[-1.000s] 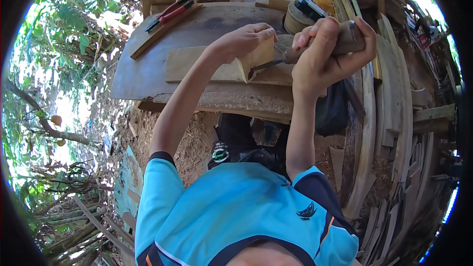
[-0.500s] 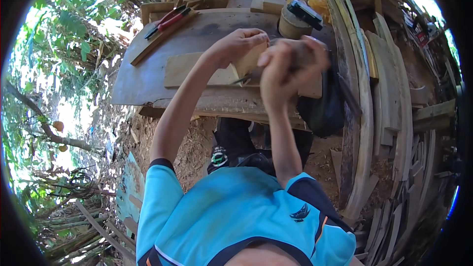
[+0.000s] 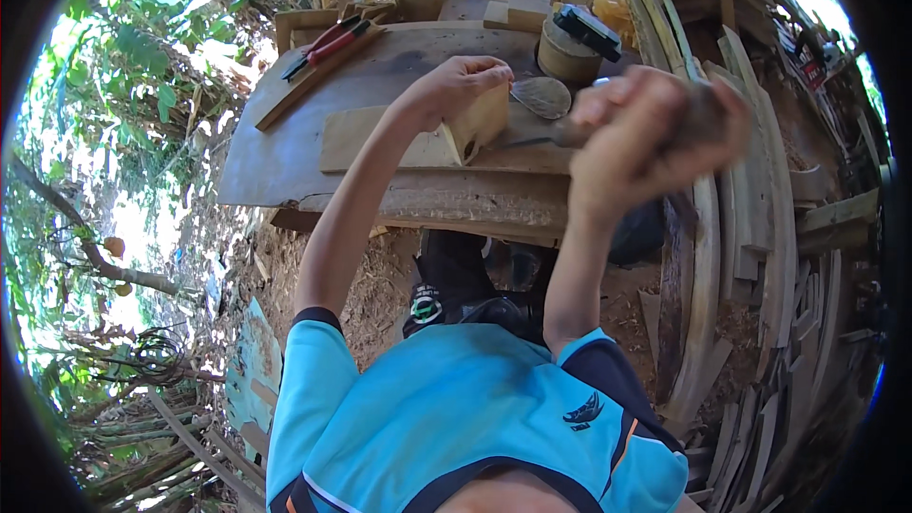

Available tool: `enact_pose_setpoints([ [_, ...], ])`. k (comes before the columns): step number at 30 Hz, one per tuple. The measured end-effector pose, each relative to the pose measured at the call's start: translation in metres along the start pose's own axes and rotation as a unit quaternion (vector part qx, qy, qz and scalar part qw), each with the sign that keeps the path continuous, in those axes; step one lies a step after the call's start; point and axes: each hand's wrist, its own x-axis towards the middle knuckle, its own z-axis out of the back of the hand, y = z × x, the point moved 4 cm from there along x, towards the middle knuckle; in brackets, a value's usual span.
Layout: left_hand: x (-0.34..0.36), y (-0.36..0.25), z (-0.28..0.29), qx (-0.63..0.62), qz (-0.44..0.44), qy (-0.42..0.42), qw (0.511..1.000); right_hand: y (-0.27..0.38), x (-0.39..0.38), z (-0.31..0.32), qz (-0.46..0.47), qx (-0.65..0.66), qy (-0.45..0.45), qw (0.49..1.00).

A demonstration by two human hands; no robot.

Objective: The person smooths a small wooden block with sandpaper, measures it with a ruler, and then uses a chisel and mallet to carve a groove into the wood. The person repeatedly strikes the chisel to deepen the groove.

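Observation:
My left hand (image 3: pixel 464 85) is closed on the top of a pale wooden block (image 3: pixel 483 120), which stands tilted on a flat board (image 3: pixel 366 138) on the workbench. The block's near end has a dark notch or hole. To the right, my right hand (image 3: pixel 636 133) is raised and smeared by motion, its fingers wrapped round a brownish tool. From it a thin dark blade (image 3: pixel 532 142) points left toward the block, its tip apart from it. The tool's exact kind is blurred. Between the hands, a greyish oval piece (image 3: pixel 541 97) lies beyond the blade.
Red-handled pliers (image 3: pixel 337 41) rest on a wood strip (image 3: pixel 285 100) at the bench's far left. A round container (image 3: pixel 567 52) with a dark device (image 3: pixel 587 30) on top stands at the back right. Long planks (image 3: pixel 703 256) lean along the right side.
My right hand has moved right, drawing the blade away from the block and uncovering the oval piece. My left hand stays on the block.

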Motion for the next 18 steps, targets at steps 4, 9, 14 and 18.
enact_pose_setpoints([
  [4,0.002,-0.001,0.001,-0.036,0.032,0.018,0.999,-0.015,-0.015,-0.004,-0.007,0.077,-0.027,0.997],
  [9,-0.004,-0.006,0.001,-0.072,0.024,-0.02,0.997,-0.049,-0.042,-0.006,-0.026,0.05,0.034,0.998],
  [14,-0.001,0.0,0.004,-0.06,0.014,-0.018,0.998,-0.001,-0.006,-0.008,0.0,0.07,-0.007,0.997],
  [18,-0.004,0.0,0.011,-0.09,0.047,0.001,0.995,-0.052,-0.043,-0.014,0.014,-0.039,0.062,0.997],
])
